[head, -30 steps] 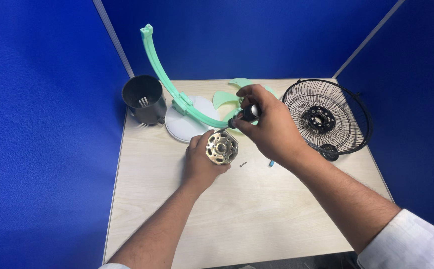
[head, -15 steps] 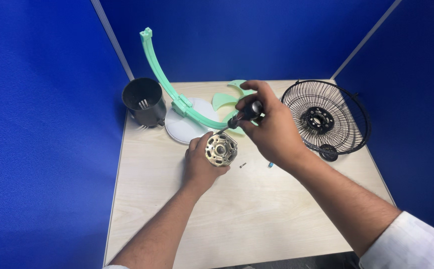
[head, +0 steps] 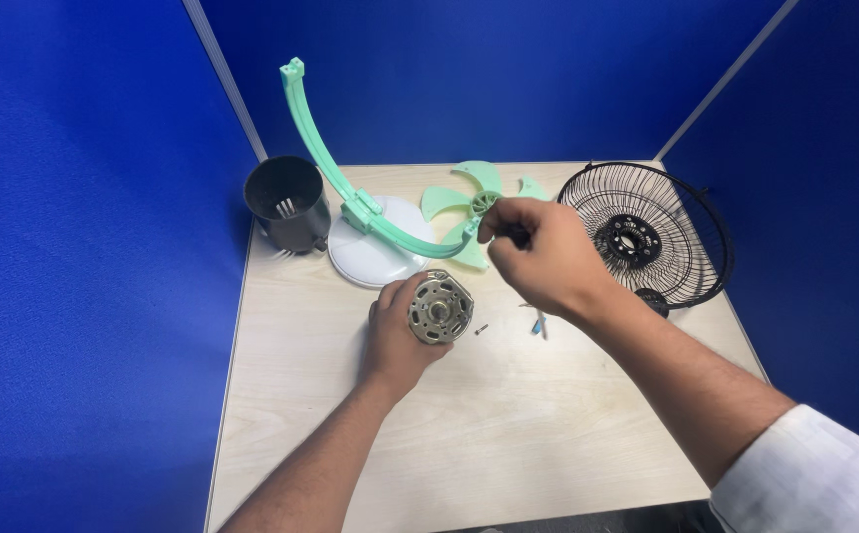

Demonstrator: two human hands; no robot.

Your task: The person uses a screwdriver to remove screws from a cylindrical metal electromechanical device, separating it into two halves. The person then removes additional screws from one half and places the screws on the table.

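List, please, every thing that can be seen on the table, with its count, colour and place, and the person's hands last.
round metal fan motor: 1, silver, table centre, in the left grip
curved green plastic stand arm: 1, on the white disc
round white base disc: 1, rear centre
green plastic fan blade: 1, behind the right hand
black wire fan guard: 1, right edge
black cylindrical housing: 1, rear left
small dark screw: 1, right of the motor
pale wooden table: 1
left hand: holds the motor
right hand: raised, fingers closed on a small dark item
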